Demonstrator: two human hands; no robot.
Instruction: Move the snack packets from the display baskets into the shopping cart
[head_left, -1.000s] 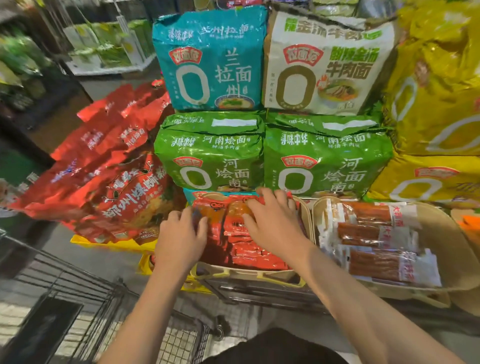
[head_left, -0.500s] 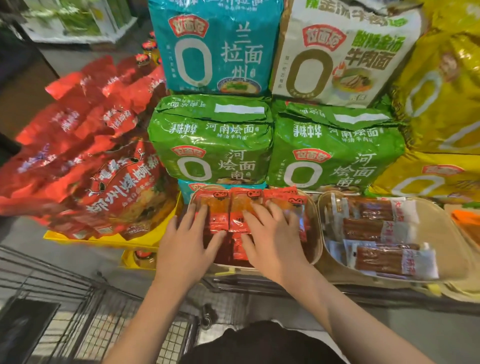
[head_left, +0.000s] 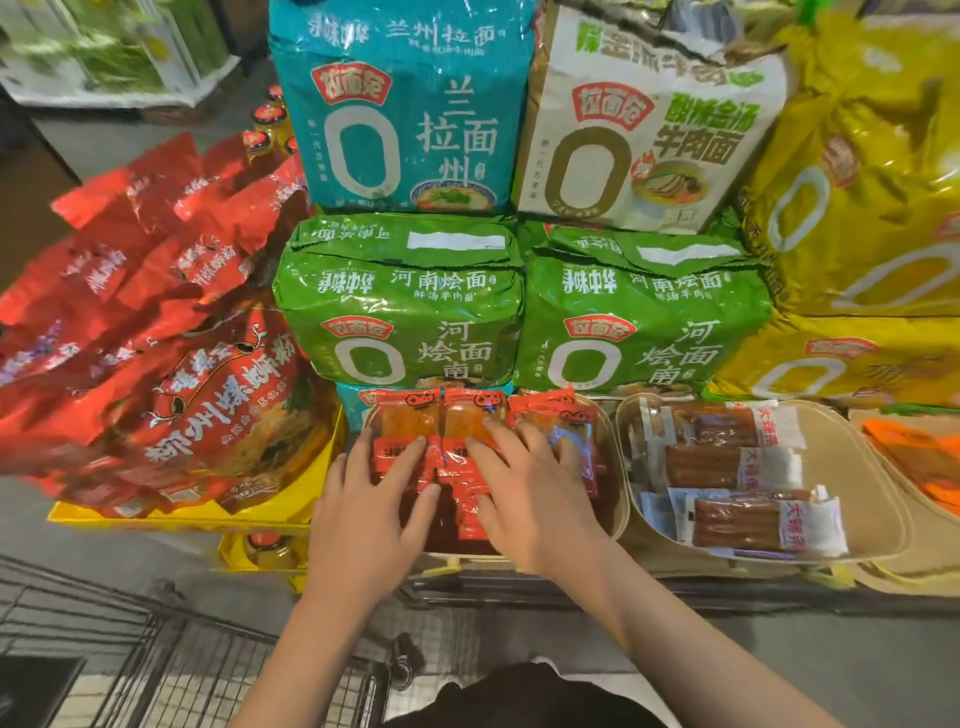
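Landmark: tan display basket (head_left: 615, 467) of red snack packets (head_left: 410, 415), low in the middle of the stacked display.
Red snack packets: orange-red sachets lying flat in layers inside this basket; two rows show beyond the fingers, a third packet lies at the basket's right side.
Left hand (head_left: 371, 512): over the basket's left half, palm down, fingers spread and nearly straight, tips touching the packets; grip wide, nothing held.
Right hand (head_left: 524, 499): over the basket's middle and right, palm down, fingers splayed flat on the packets; grip wide, nothing held.
Second basket (head_left: 883, 519): just right of the landmark basket, touching it; holds sausage packets (head_left: 727, 467) with white ends, lying crosswise.
Third basket (head_left: 878, 415): further right, cut by the frame edge; holds orange packets (head_left: 914, 457).
Green noodle packs (head_left: 400, 312): two side by side, directly behind the landmark basket.
Teal noodle pack (head_left: 405, 114): atop the green packs, with a white noodle pack (head_left: 649, 130) beside it.
Yellow noodle packs (head_left: 857, 208): behind and right of the second basket.
Red bags (head_left: 156, 364): heaped left of the landmark basket on a yellow tray (head_left: 182, 519).
Shopping cart (head_left: 156, 665): wire frame, below and left of the landmark basket, near the person.
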